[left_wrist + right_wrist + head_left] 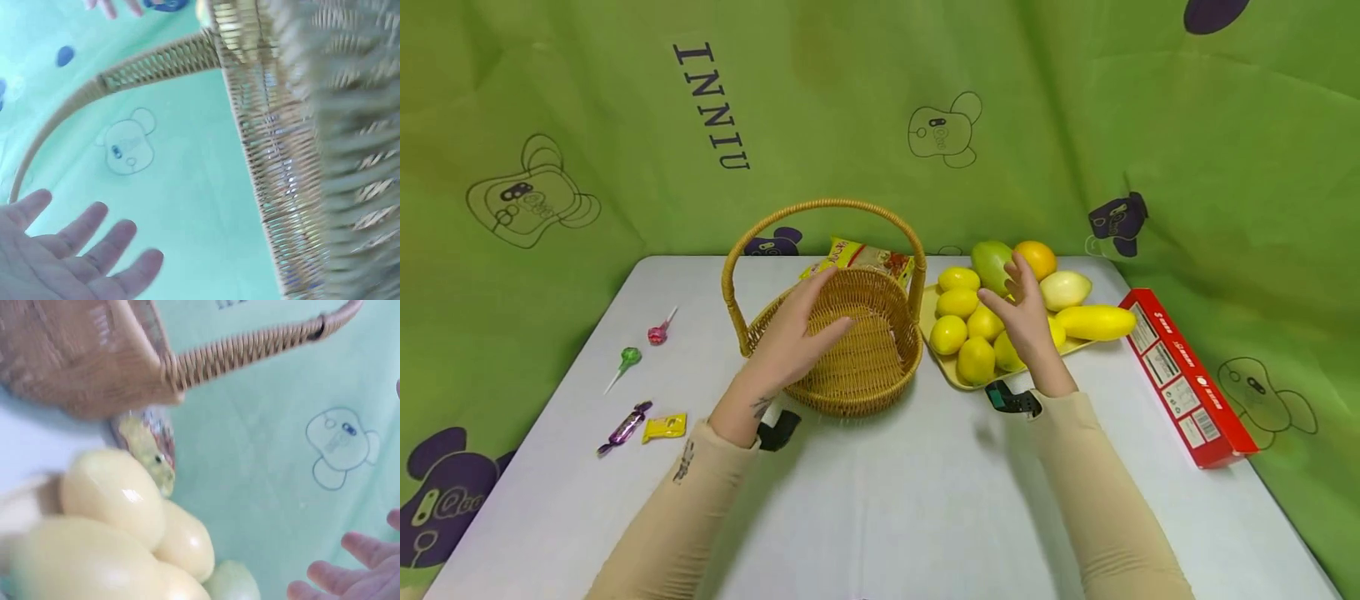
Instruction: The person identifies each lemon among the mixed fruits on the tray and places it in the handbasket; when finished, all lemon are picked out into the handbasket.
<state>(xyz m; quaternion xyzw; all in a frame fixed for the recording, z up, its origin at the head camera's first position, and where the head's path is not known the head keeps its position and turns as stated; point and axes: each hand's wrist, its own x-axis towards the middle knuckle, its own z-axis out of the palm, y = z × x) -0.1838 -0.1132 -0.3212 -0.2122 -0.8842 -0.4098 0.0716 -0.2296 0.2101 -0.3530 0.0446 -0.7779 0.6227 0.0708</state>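
1. The wicker basket [850, 350] is set near the middle of the table [880, 500]. The left hand [793, 333] is held over its near-left rim with fingers straight and spread, and nothing is gripped; whether the rim is touched cannot be told.
2. The basket's arched handle [827, 204] rises beyond the left hand; in the left wrist view the open fingers [94, 244] are seen beside the weave.
3. The right hand [1026, 321] is held open above the tray of fruit [951, 375], just right of the basket, and nothing is held by it.
4. Under and around the right hand, yellow lemons [958, 304] are piled close together; beyond its fingertips a green mango [991, 262] and an orange [1037, 257] are seen, and to its right a pale fruit [1063, 289] and a long yellow one [1096, 322].
5. Behind the basket, beyond the left hand, a snack packet [868, 257] is partly hidden by the rim.
6. Far right of the right hand a red box [1187, 379] lies with printed labels too small to be read.
7. Left of the left hand two lollipops [628, 358] and two wrapped sweets [662, 427] are scattered, well apart from the basket.
8. On the green cloth backdrop [1225, 125] the letters "INNIU" are printed, along with bear drawings.
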